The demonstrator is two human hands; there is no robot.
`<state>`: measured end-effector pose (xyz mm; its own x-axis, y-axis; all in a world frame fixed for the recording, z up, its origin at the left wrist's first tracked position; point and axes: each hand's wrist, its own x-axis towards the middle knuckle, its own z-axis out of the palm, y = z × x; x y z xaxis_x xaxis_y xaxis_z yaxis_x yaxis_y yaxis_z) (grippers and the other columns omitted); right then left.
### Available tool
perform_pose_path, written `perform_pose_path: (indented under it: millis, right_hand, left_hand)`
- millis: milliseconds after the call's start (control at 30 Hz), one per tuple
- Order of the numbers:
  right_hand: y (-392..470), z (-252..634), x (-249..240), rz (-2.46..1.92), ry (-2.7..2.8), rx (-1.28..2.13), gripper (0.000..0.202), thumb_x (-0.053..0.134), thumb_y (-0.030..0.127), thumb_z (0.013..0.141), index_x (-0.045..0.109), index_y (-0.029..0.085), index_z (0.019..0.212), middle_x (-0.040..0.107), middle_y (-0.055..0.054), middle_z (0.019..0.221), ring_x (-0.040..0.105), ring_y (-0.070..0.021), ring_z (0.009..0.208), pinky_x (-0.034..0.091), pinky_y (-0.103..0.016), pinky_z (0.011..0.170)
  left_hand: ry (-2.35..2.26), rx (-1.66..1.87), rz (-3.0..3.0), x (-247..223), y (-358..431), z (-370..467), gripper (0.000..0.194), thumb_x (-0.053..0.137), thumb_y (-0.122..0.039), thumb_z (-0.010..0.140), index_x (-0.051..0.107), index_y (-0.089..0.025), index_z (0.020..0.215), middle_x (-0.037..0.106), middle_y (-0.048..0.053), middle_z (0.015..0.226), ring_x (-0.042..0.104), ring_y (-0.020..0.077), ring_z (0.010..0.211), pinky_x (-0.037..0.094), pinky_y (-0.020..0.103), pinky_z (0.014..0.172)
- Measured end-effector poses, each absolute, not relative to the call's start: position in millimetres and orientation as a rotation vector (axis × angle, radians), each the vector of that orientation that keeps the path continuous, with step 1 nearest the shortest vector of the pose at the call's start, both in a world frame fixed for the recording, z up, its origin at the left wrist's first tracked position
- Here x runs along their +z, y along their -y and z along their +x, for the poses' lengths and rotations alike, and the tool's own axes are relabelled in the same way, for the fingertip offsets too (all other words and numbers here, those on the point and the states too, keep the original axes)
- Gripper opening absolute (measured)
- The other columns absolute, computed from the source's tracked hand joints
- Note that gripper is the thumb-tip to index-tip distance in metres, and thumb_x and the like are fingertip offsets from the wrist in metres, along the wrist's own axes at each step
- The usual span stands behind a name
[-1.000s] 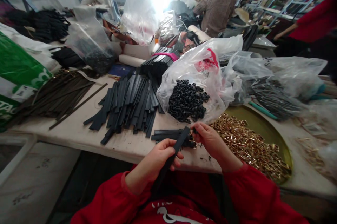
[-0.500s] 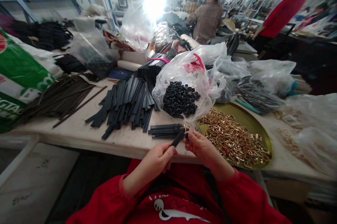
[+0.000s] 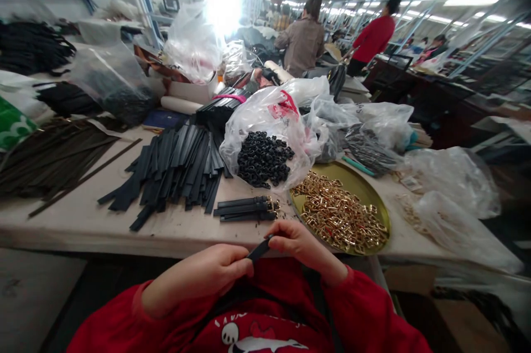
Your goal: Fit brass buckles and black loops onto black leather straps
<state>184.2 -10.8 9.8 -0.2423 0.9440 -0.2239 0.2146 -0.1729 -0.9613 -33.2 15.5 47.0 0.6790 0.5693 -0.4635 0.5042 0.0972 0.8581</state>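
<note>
Black strap (image 3: 259, 250) is what we hold, our left hand's (image 3: 203, 270) fingers clamped on it, our right hand (image 3: 305, 245) pinching its far end.

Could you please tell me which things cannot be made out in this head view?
Black strap, right end, head view: covered by the right hand, as would be anything else pinched there.
Its other end, head view: hidden by the left hand.
Green bag, head view: cut off by the left edge.
Gold pieces, head view: too small and jumbled to count.
</note>
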Motion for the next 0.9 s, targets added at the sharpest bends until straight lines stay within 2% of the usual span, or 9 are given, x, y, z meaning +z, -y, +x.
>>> perform_pose_path:
  millis: [167,233,300,367,433,533,633,767,900]
  right_hand:
    - [9,170,10,-1.324,1.391,1.601,0.024,0.069,0.039,0.065,0.059,0.018,0.070,0.055,0.004,0.060,0.046,-0.0095,0.056,0.035,-0.021,0.053]
    - [10,163,7,-1.346,1.281,1.573,0.029,0.071,0.042,0.062,0.056,0.018,0.069,0.053,0.005,0.057,0.046,-0.0094,0.054,0.035,-0.022,0.053]
    - [11,161,4,-1.378,1.227,1.489,0.032,0.071,0.045,0.061,0.055,0.018,0.069,0.052,0.006,0.057,0.045,-0.0091,0.053,0.035,-0.022,0.053]
    - [9,166,1,-1.380,1.314,1.416,0.031,0.067,0.046,0.065,0.056,0.018,0.072,0.054,0.004,0.061,0.047,-0.0100,0.057,0.036,-0.022,0.054]
    - [1,181,-1,-1.395,1.468,1.308,0.030,0.058,0.047,0.074,0.057,0.018,0.076,0.056,0.002,0.064,0.049,-0.0112,0.059,0.037,-0.022,0.055]
    - [-28,220,-4,-1.724,1.635,0.821,0.029,0.042,0.041,0.085,0.056,0.017,0.078,0.057,-0.001,0.066,0.051,-0.0130,0.061,0.038,-0.023,0.057]
    - [-66,257,-13,-2.267,1.707,0.235,0.017,0.044,0.025,0.084,0.056,0.015,0.089,0.063,-0.008,0.086,0.057,-0.0179,0.077,0.039,-0.027,0.068]
    - [-99,278,-29,-2.376,1.718,0.211,0.017,0.045,0.010,0.078,0.057,0.010,0.090,0.063,-0.017,0.091,0.059,-0.0241,0.084,0.040,-0.031,0.072]
    - [-93,280,-26,-2.343,1.700,0.216,0.018,0.041,0.007,0.079,0.056,0.011,0.087,0.062,-0.016,0.093,0.058,-0.0231,0.089,0.041,-0.032,0.077]
  left_hand:
    - [-0.882,0.108,1.683,45,-15,-16,0.033,0.038,-0.040,0.085,0.061,-0.018,0.077,0.056,0.000,0.063,0.049,0.0132,0.059,0.034,0.020,0.054]
    - [-0.930,0.125,1.640,39,-13,-7,0.032,0.037,-0.040,0.085,0.058,-0.016,0.083,0.053,-0.001,0.060,0.046,0.0118,0.051,0.033,0.020,0.049]
    - [-0.968,0.139,1.538,33,-13,0,0.034,0.036,-0.041,0.085,0.054,-0.015,0.099,0.048,-0.005,0.054,0.042,0.0106,0.042,0.031,0.020,0.043]
    - [-0.971,0.211,1.465,27,-15,4,0.042,0.038,-0.043,0.084,0.046,-0.015,0.114,0.045,-0.007,0.050,0.040,0.0107,0.040,0.030,0.020,0.042]
    - [-0.951,0.315,1.435,21,-19,7,0.046,0.041,-0.045,0.083,0.044,-0.015,0.118,0.044,-0.007,0.049,0.040,0.0112,0.043,0.030,0.020,0.044]
    - [-0.971,0.434,1.384,13,-28,11,0.036,0.043,-0.042,0.082,0.053,-0.017,0.104,0.041,-0.007,0.048,0.037,0.0107,0.045,0.030,0.021,0.046]
    - [-1.020,0.471,1.327,5,-35,20,0.023,0.041,-0.036,0.081,0.053,-0.018,0.088,0.033,-0.009,0.046,0.032,0.0088,0.043,0.027,0.019,0.044]
    - [-1.056,0.425,1.255,2,-38,30,0.015,0.036,-0.030,0.078,0.046,-0.019,0.076,0.031,-0.010,0.042,0.027,0.0071,0.037,0.022,0.018,0.039]
    - [-1.079,0.346,1.209,5,-36,31,0.015,0.035,-0.034,0.078,0.041,-0.020,0.074,0.038,-0.010,0.042,0.027,0.0071,0.033,0.020,0.019,0.035]
